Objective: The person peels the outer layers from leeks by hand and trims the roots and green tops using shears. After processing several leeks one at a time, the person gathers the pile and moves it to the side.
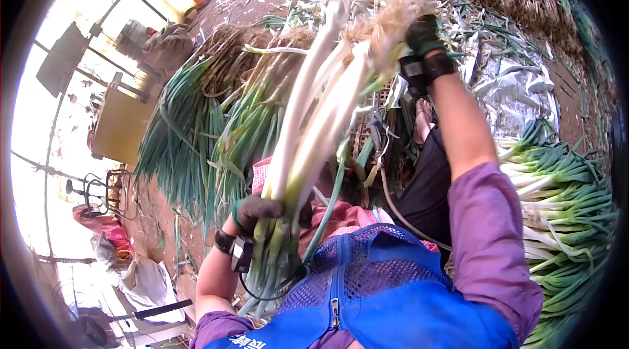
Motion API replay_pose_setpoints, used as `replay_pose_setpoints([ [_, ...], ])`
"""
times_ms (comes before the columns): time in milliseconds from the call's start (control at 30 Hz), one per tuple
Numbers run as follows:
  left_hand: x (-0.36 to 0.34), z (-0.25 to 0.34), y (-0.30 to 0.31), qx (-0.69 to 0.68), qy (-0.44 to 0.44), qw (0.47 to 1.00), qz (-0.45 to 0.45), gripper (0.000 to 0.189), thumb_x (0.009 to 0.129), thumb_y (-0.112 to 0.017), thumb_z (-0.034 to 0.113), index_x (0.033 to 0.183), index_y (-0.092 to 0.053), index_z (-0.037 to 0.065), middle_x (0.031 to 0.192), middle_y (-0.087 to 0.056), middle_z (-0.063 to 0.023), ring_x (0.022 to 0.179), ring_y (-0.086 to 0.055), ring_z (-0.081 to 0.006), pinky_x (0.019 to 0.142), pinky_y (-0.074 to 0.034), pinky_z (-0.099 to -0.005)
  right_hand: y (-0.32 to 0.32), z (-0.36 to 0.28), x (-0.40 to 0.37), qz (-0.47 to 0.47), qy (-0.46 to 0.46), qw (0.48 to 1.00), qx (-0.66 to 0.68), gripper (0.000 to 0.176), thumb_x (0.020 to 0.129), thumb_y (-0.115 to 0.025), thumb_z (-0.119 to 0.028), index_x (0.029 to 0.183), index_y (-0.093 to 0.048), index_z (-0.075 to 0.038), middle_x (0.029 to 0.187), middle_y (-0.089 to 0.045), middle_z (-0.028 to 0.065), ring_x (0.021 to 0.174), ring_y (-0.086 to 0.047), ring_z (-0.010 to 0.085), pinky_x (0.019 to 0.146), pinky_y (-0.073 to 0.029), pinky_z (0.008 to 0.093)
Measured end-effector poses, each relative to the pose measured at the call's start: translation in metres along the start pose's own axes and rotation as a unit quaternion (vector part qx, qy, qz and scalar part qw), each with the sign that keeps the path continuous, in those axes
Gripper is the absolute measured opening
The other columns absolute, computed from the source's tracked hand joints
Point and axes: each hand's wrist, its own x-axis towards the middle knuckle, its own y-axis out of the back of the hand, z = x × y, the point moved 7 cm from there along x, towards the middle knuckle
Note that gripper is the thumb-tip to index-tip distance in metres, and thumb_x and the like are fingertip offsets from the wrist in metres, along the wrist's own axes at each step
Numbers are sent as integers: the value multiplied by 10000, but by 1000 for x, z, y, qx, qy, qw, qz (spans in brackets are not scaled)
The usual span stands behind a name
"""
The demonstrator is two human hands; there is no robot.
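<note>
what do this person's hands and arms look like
The left hand wears a dark grey glove with a green cuff, the right hand a dark greenish glove. Black straps and boxy devices sit at both wrists, a black cable looping by the left. Purple sleeves leave the forearms bare.

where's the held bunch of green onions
In the head view, the bunch is near the centre, stems in the left hand, roots beside the right hand.

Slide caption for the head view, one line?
Left grip clasps green onions, right grip near their shaggy roots, onion pile alongside.
</note>
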Motion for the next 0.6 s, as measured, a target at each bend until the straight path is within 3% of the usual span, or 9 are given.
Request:
replay_pose_setpoints([
  [67,-13,-39,46,57,72,994,63,702,710,-769,278,1280,-549,-68,1093,-673,-196,1047,-658,-339,952,-529,-461,29,76,23,75,-26,988,-130,172,896,-618,-227,969,-702,-96,953,-722,184,849,-711,357,694,-592,444],
  [133,-14,-48,58,46,59,996,53,723,681,-780,295,1269,-561,-63,1086,-675,-188,1026,-663,-330,961,-519,-439,27,196,39,126,-49,991,-12,230,858,-704,-293,954,-691,-84,947,-723,163,819,-717,325,709,-595,419],
  [167,-17,-44,51,22,46,997,59,722,677,-781,294,1265,-563,-62,1084,-675,-185,1016,-665,-328,954,-521,-435,35,232,34,130,-83,986,59,272,889,-674,-325,996,-677,-75,967,-713,149,845,-703,306,739,-584,411],
  [233,-11,-40,47,-11,2,999,39,722,667,-781,289,1262,-564,-58,1074,-675,-178,987,-666,-318,929,-527,-428,44,253,3,96,-155,931,316,358,951,-612,-390,1081,-650,-59,1006,-695,121,897,-677,268,800,-562,395],
  [300,-3,-32,46,-28,-13,998,48,741,680,-787,311,1277,-548,-57,1072,-674,-170,975,-668,-309,911,-532,-418,39,214,-28,26,-169,806,566,446,1013,-550,-455,1165,-623,-42,1045,-676,92,949,-650,231,860,-539,379],
  [333,4,-25,40,-36,-29,998,36,749,684,-790,323,1282,-543,-55,1071,-674,-168,972,-668,-306,908,-533,-413,35,174,-46,-4,-214,670,711,464,1006,-564,-461,1195,-598,-38,1104,-662,103,993,-639,235,889,-532,379],
  [400,15,-26,42,-50,-12,998,25,717,721,-781,321,1292,-548,-44,1092,-674,-167,993,-662,-293,918,-527,-401,19,93,-77,-176,-39,552,814,453,997,-593,-422,1243,-557,-42,1146,-643,105,1056,-615,236,941,-518,374],
  [533,25,-26,37,-15,45,999,17,610,793,-753,276,1288,-578,-34,1119,-680,-148,1013,-659,-260,935,-515,-371,22,-54,-144,-297,80,358,882,474,909,-707,-226,1303,-549,-15,1183,-650,139,1139,-609,249,1027,-492,358],
  [600,26,-27,34,27,72,996,35,575,811,-745,274,1272,-593,-35,1085,-691,-136,980,-667,-246,916,-522,-360,46,-104,-170,-383,-121,649,646,568,834,-754,-178,1336,-548,-9,1248,-634,149,1235,-572,271,1107,-445,381],
])
